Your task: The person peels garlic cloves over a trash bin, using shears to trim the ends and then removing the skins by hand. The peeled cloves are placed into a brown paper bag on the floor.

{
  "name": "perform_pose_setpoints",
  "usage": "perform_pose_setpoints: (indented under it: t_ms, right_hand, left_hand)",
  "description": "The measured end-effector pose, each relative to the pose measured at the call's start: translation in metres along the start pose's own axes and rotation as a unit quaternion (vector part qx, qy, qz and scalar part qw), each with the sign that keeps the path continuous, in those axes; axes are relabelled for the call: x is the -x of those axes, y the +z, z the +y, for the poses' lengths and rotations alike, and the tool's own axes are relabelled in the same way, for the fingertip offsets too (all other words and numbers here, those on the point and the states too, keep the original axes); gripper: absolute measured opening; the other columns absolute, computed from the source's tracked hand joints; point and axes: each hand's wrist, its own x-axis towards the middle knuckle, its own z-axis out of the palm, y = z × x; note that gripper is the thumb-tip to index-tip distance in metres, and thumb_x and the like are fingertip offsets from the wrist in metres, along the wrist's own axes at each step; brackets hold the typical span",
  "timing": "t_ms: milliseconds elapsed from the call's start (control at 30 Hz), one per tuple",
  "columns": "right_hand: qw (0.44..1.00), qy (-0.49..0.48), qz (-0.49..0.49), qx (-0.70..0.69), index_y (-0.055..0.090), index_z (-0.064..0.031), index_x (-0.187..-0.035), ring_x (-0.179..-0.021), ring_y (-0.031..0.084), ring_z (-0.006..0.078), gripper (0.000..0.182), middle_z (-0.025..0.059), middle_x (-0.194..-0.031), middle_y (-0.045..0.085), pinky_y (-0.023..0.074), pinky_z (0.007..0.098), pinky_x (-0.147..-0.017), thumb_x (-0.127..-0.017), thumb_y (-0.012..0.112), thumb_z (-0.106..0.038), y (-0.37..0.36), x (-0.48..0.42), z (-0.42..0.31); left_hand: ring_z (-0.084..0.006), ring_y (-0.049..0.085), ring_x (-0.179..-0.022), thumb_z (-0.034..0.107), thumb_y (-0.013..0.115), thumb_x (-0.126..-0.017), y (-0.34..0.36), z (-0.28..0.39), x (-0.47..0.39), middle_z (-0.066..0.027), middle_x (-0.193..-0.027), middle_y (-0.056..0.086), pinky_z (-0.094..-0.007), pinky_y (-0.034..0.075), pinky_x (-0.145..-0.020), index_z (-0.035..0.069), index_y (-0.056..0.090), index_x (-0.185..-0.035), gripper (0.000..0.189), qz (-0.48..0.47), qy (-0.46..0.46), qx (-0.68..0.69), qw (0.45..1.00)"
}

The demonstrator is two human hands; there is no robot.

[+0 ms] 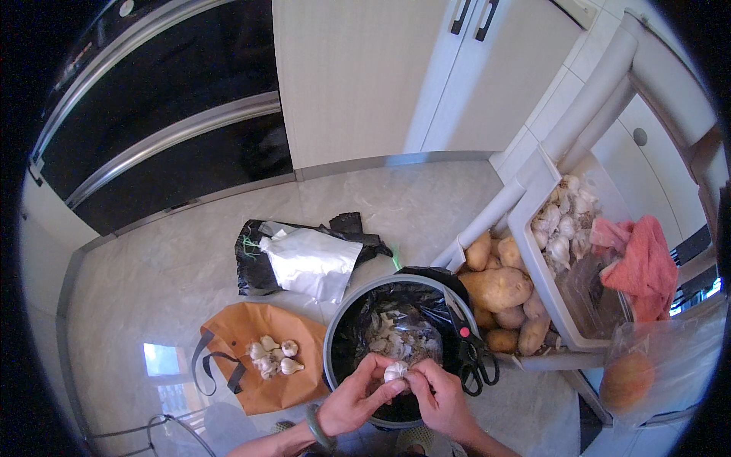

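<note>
A garlic bulb (pixel 395 372) is held between both hands, above a round bin (pixel 329 343) lined with a black plastic bag. My left hand (pixel 357 394), with a green bangle at its wrist, grips the bulb from the left. The fingertips of my right hand (pixel 437 394) pinch it from the right. Papery skins (pixel 402 337) lie inside the bin. Scissors with black handles (pixel 471 348) hang over the bin's right rim, one blade inside. Several garlic bulbs (pixel 274 355) rest on an orange bag (pixel 268 320) on the floor to the left.
A black plastic bag (pixel 251 268) and a silvery sheet (pixel 311 260) lie beyond the bin. On the right, a rack (pixel 491 211) holds potatoes (pixel 497 288) low down and, above, a white basket (pixel 551 303) with garlic bulbs (pixel 562 225) and a pink cloth (pixel 642 265). Cabinet doors (pixel 365 80) stand behind.
</note>
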Motion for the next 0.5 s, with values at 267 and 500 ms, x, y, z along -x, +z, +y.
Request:
perform_pose_setpoints:
  t_ms: [267,500]
  right_hand:
    - [0.893,0.261,0.034,-0.365,0.054,-0.0024,-0.085,-0.064,0.051,0.0115,0.018,0.0066,-0.074,0.055,0.0373,0.0229,-0.056,-0.092,0.056,-0.019,-0.002,0.008,0.029]
    - [0.972,-0.008,-0.111,0.205,0.064,-0.0079,-0.109,-0.106,0.053,0.0302,0.029,0.0125,-0.116,0.056,0.0417,0.0389,-0.090,-0.080,0.062,-0.004,-0.011,0.001,-0.017]
  left_hand:
    - [-0.0320,0.055,-0.101,0.020,0.061,-0.091,0.001,0.009,0.001,-0.0188,-0.107,0.055,-0.0372,0.043,-0.090,0.000,0.044,-0.123,0.041,0.022,0.119,-0.295,0.948]
    - [-0.0233,0.059,-0.084,0.011,0.064,-0.087,-0.056,0.023,0.022,-0.0131,-0.100,0.058,-0.0323,0.048,-0.077,0.001,0.049,-0.117,0.035,0.297,0.140,-0.389,0.861]
